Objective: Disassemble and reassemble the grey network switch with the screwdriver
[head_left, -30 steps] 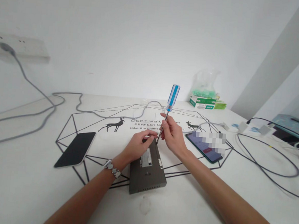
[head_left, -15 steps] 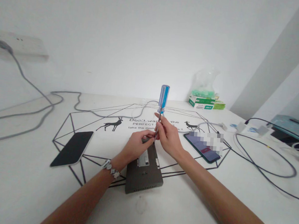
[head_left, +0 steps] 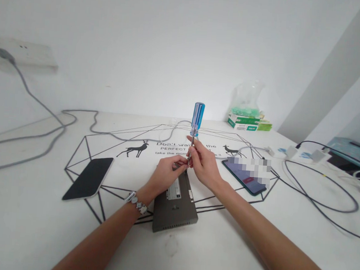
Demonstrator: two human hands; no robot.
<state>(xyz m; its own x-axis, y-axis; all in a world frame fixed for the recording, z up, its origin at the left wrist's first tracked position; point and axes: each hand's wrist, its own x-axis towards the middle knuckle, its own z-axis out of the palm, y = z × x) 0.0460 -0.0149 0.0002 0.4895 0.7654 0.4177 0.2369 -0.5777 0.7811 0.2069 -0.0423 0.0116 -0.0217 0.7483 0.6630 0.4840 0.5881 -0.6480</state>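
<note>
A dark grey flat device box (head_left: pixel 175 208) with a white label lies on the white table (head_left: pixel 38 224) in front of me. My right hand (head_left: pixel 204 165) pinches the metal shaft of a screwdriver (head_left: pixel 196 119) with a blue and clear handle, held nearly upright over the box's far end. My left hand (head_left: pixel 166 175), a bracelet at its wrist, rests on the far end of the box with fingertips pinched right at the screwdriver tip. What those fingertips hold is too small to make out.
A black phone (head_left: pixel 89 178) lies face down at left; a lit phone (head_left: pixel 245 176) lies right of my hands. Grey cables (head_left: pixel 317 202) loop at right and along the back left. Green boxes and a plastic bag (head_left: pixel 249 115) stand at the back wall. A power strip (head_left: pixel 22 56) hangs at left.
The screwdriver swung from a rightward tilt to nearly upright and shifted left toward my left fingertips. My hands came together over the box's far end.
</note>
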